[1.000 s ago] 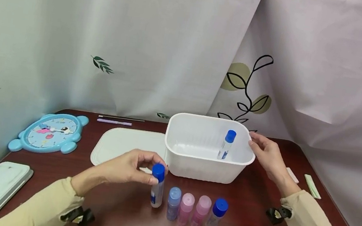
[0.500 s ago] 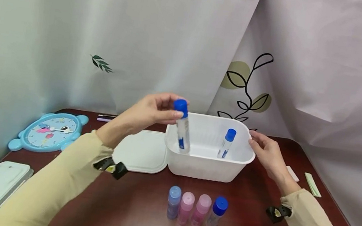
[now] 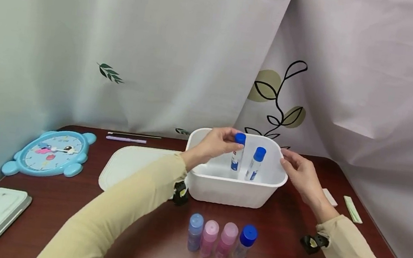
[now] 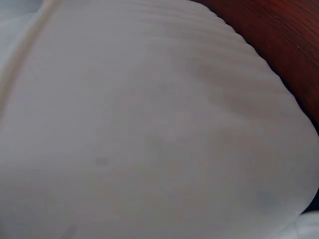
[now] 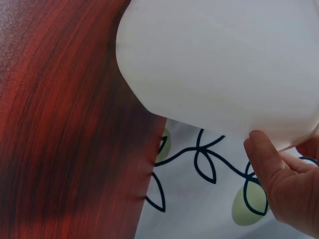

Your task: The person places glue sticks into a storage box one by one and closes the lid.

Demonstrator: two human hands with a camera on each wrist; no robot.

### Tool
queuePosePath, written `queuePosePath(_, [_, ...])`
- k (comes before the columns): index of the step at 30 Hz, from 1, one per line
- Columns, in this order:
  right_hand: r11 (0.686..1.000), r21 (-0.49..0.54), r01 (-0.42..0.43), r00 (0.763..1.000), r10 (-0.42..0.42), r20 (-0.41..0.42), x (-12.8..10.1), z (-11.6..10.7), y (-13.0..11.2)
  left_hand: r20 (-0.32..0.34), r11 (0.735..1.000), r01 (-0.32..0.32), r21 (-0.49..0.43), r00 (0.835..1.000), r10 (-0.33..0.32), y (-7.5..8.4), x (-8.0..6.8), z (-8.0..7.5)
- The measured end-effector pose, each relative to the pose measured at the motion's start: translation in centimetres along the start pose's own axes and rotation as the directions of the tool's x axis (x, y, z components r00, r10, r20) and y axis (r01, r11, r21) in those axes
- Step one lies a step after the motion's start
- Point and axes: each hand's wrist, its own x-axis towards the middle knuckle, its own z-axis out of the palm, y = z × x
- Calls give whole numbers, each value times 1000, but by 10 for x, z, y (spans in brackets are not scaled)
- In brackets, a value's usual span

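Left hand (image 3: pixel 215 142) pinches the blue cap of a bottle (image 3: pixel 237 153), fingers curled round it, inside the white tub (image 3: pixel 230 191). Just right of that hand a second bottle (image 3: pixel 255 164) leans in the tub, cap tipped right. Right hand (image 3: pixel 300 174) rests on the tub's right rim, fingers loosely curved, thumb (image 5: pixel 263 158) against the wall. The held bottle is a slim clear tube with a blue label, upright, cap on top. Nearer than the hands, four bottles (image 3: pixel 220 239) stand in a row.
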Motion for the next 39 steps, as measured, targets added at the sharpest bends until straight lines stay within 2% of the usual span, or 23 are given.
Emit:
queuePosePath(5, [1000, -6, 6, 1000, -6, -1, -1, 1, -1, -40, 994, 75, 79, 997, -72, -9, 11, 13])
queuePosePath(11, [1000, -10, 12, 1000, -12, -8, -2, 0, -2, -50, 977, 144, 156, 989, -137, -10, 15, 20])
queuePosePath(22, [1000, -4, 25, 1000, -25, -10, -4, 2, -1, 3, 958, 142, 249, 989, -148, -15, 13, 22])
queuePosePath(28, [1000, 9, 17, 1000, -17, -4, -5, 2, -1, 53, 946, 125, 300, 988, -147, -10, 7, 15])
queuePosePath(31, [1000, 7, 8, 1000, -8, -1, -5, 2, 0, 86, 959, 68, 276, 992, -95, -1, -9, 3])
queuePosePath(34, [1000, 11, 10, 1000, -10, 3, -4, 1, -1, 147, 985, -29, 171, 989, 4, 9, -36, -15])
queuePosePath(36, [1000, 15, 13, 1000, -13, 6, -3, 0, -1, 201, 994, -80, 78, 978, 63, 11, -59, -27])
queuePosePath(39, [1000, 12, 15, 1000, -16, 7, -2, -2, -2, 309, 993, -110, -41, 944, 117, 2, -95, -41])
